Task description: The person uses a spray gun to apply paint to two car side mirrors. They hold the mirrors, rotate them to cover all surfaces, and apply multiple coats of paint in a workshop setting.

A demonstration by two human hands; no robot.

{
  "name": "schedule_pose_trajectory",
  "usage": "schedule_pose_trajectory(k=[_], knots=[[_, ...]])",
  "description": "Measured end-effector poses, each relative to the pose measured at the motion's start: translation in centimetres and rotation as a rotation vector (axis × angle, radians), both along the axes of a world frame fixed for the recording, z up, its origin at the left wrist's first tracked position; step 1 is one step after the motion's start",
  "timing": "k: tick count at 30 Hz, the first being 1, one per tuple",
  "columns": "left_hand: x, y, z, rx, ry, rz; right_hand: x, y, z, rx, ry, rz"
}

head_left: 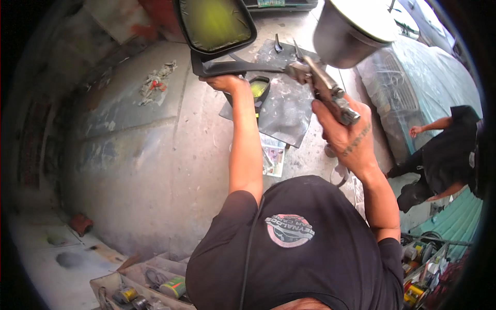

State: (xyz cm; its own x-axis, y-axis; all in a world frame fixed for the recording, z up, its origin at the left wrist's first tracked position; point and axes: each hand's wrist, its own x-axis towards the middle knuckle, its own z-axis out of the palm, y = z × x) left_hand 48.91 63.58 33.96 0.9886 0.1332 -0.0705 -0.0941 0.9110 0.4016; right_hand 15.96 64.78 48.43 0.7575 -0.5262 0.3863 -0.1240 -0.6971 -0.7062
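Observation:
My left hand [225,82] holds a black side mirror [248,67] up from below, gripping its base. The mirror's glass is covered with a sheet that bears yellow-green paint. In my right hand [347,132] is a metal spray gun [323,82], tilted with its nozzle end toward the mirror's arm. A large dark cup [338,39] with a pale top sits on the gun. Beneath the mirror, a second mirror [260,88] with a yellow-green face lies on a grey board [287,116], partly hidden by my left forearm.
Two small dark pieces lie at the board's far end. A co-worker [444,155] stands at the right beside a plastic-covered car [413,82]. Crumpled rags [156,82] lie on the floor at left. Wooden boxes [150,279] hold tools and cans below; more clutter [421,268] is at lower right.

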Motion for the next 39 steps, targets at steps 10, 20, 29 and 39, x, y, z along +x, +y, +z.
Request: schedule_pose_trajectory(k=[10, 20, 29, 39], knots=[[-0.9, 0.3, -0.9, 0.298, 0.023, 0.070, 1.4, 0.8, 4.4, -0.416, -0.070, 0.220], [-3.0, 1.7, -1.6, 0.327, 0.091, -0.034, 3.2, 0.9, 8.7, -0.234, -0.150, 0.122], [-3.0, 1.7, -2.7, 0.460, -0.028, 0.011, 2.2, 0.6, 4.9, -0.415, -0.033, 0.251], [-1.8, 1.6, -4.3, 0.208, -0.021, -0.028, 0.7, 0.5, 7.4, -0.684, -0.286, 0.081]])
